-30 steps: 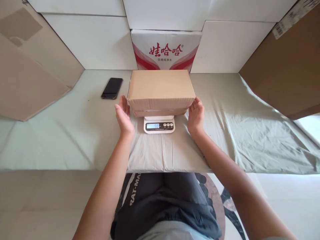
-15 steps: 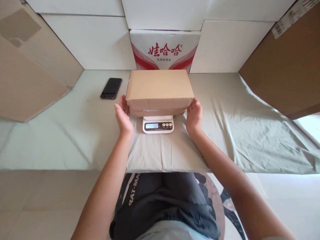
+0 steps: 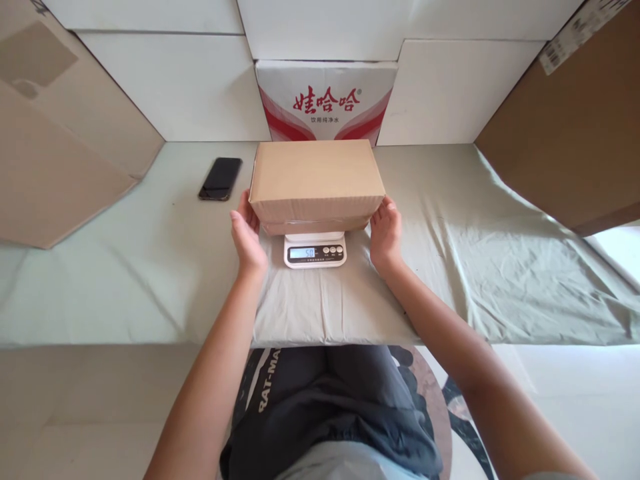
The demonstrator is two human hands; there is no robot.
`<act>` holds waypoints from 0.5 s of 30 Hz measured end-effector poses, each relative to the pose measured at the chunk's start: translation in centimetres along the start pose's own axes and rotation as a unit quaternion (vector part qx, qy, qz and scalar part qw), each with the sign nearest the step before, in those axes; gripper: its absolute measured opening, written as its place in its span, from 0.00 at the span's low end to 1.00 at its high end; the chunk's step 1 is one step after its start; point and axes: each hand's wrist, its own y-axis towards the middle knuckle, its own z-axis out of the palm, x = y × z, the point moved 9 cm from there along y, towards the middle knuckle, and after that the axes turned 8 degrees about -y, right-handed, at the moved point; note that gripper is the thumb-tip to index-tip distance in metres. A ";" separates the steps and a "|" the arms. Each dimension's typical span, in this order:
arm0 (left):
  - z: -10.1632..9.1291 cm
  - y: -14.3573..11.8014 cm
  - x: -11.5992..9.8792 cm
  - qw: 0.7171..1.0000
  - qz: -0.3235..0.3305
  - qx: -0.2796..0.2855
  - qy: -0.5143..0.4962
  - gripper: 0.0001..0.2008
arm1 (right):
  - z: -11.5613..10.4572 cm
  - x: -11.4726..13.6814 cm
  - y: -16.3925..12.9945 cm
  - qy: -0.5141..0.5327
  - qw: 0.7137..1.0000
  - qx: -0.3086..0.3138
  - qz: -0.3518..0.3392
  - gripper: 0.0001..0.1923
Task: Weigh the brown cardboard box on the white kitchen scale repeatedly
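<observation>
A brown cardboard box (image 3: 316,173) rests on a white kitchen scale (image 3: 315,261), whose plate is mostly hidden under it. The scale's lit display seems to read 50. At the box's left side is my left hand (image 3: 247,235), thumb apart and fingers reaching along the side. My right hand (image 3: 386,233) is at the box's right side, fingers stretched forward with the tips close to its lower front corner. Both hands look open, and the palms face the box. Whether the fingertips press on the cardboard I cannot tell.
A black phone (image 3: 221,179) lies left of the box on the green cloth (image 3: 125,267). Behind stands a white and red carton (image 3: 327,100) against white panels. Large cardboard sheets (image 3: 65,147) flank the left side, and a brown carton (image 3: 570,133) the right.
The view has shifted very slightly. The box still sits on the scale and both hands keep their places at its sides.
</observation>
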 end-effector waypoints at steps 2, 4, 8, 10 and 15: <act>0.0 0.0 0.1 1.000 0.002 -0.001 -0.009 0.44 | 0.0 0.0 0.0 0.001 1.000 -0.001 -0.001 0.27; -0.1 0.0 0.1 1.000 0.006 -0.004 -0.018 0.43 | 0.0 -0.1 0.1 0.002 1.000 0.001 -0.001 0.27; -0.2 0.1 0.2 1.000 0.016 0.007 -0.015 0.44 | 0.0 -0.1 0.1 0.005 1.000 0.009 0.004 0.28; -0.1 0.0 0.0 1.000 0.018 0.010 -0.013 0.44 | 0.0 -0.1 0.1 0.002 1.000 0.008 0.002 0.29; 0.6 -0.6 -1.3 0.999 0.028 0.006 -0.024 0.42 | 0.5 0.8 0.0 -0.010 0.999 0.029 -0.010 0.28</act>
